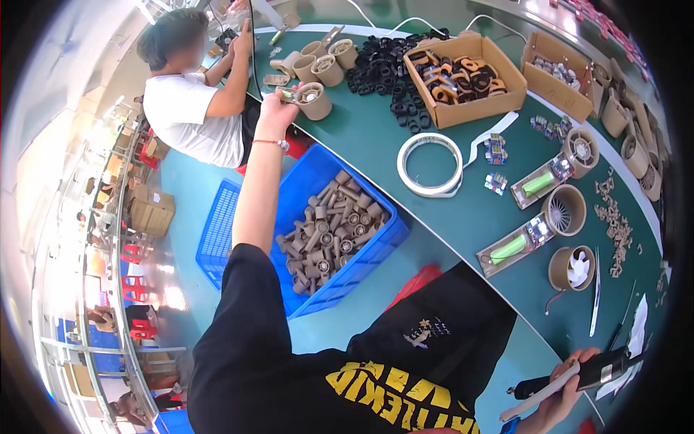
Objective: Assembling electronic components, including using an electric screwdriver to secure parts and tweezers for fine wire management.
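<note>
My left hand (276, 112), with a red cord at the wrist, reaches out over the far left table edge. Its fingers are closed on a beige handheld fan body (314, 102), with a round housing and some green showing at the handle. Low at the right, my right hand (565, 399) is closed around a long beige handle cover (541, 395). A black tool-like object (604, 367) lies against those fingers; whether it is held too, I cannot tell. Nearby sit a fan housing with white blades (572, 268) and white tweezers (596, 293).
Two open fan bodies with green batteries (508, 249) (538, 184) lie on the green table, near a tape roll (429, 165). Cardboard boxes (473, 108) (557, 85) and black rings (390, 65) stand farther back. A blue crate (347, 281) holds beige fan bodies. A co-worker (191, 108) sits far left.
</note>
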`<state>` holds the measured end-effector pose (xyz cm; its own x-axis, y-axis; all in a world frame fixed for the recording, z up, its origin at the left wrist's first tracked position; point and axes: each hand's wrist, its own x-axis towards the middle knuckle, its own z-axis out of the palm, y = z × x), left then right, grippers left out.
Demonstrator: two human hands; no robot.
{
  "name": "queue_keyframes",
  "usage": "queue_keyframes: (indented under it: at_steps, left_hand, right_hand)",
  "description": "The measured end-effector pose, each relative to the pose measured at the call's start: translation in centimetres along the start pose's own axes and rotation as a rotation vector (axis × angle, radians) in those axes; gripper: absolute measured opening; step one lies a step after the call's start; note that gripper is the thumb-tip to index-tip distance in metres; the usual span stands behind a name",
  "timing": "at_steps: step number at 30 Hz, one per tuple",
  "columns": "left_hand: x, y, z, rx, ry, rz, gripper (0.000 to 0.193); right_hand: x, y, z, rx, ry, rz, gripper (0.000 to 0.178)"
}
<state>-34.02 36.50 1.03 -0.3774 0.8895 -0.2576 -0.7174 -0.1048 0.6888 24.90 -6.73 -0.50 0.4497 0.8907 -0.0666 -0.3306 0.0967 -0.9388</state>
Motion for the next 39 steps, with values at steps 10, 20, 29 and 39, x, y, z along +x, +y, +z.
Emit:
queue_keyframes:
  at_steps: [10,20,29,39]
  left_hand:
    - [0.9,1.5,1.4,0.758,0.034,0.013,0.045]
    - [-35.4,-13.4,9.4,1.071,-1.257,0.053,0.044]
    - [-40.3,-18.1,9.7,0.765,-1.323,-0.604,0.040]
    - [-40.6,-17.8,7.8,0.826,-1.264,-0.515,0.032]
  right_hand:
    - [-0.9,-1.0,0.0,-0.014,0.055,0.003,0.056]
    - [1.7,-1.6,8.6,0.067,-0.031,0.144,0.068]
    - [0.7,-2.3,9.9,-0.023,-0.176,0.162,0.057]
    - [3.5,-5.3,7.8,0.827,-0.240,-0.154,0.033]
